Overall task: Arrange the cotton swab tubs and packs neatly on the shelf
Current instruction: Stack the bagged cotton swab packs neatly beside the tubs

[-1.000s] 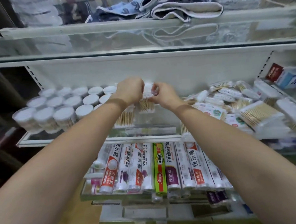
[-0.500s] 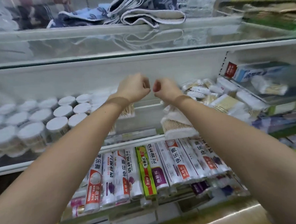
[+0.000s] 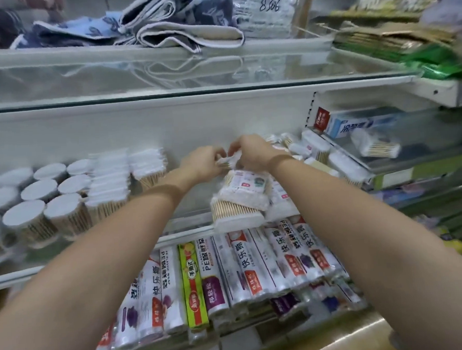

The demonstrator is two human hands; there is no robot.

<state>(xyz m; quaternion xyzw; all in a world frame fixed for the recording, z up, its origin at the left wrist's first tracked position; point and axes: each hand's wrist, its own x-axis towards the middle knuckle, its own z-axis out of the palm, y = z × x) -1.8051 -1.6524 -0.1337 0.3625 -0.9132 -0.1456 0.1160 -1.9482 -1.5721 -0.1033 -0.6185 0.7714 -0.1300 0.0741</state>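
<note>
Both hands, clenched and empty half a second ago, now meet over a cotton swab pack [image 3: 227,162] at the middle of the shelf [image 3: 184,233]. The left hand [image 3: 200,163] and the right hand [image 3: 250,152] curl their fingers narrowly and pinch the pack's top edge from either side; blur hides the fingertips themselves. The view has swung slightly, so the shelf sits lower in frame than before.

Below the hands, a larger stacked pack [image 3: 239,201] of wooden-stemmed swabs lies at the shelf's front edge, tilted toward the camera. To the left stand round swab tubs [image 3: 40,198] with white lids in close rows, and just beside them upright flat packs [image 3: 109,179]. To the right, loose packs [image 3: 315,149] lie heaped against the side divider.

On the tier beneath, cling-wrap rolls [image 3: 246,266] lie side by side. Folded towels [image 3: 177,24] rest on the glass shelf above.
</note>
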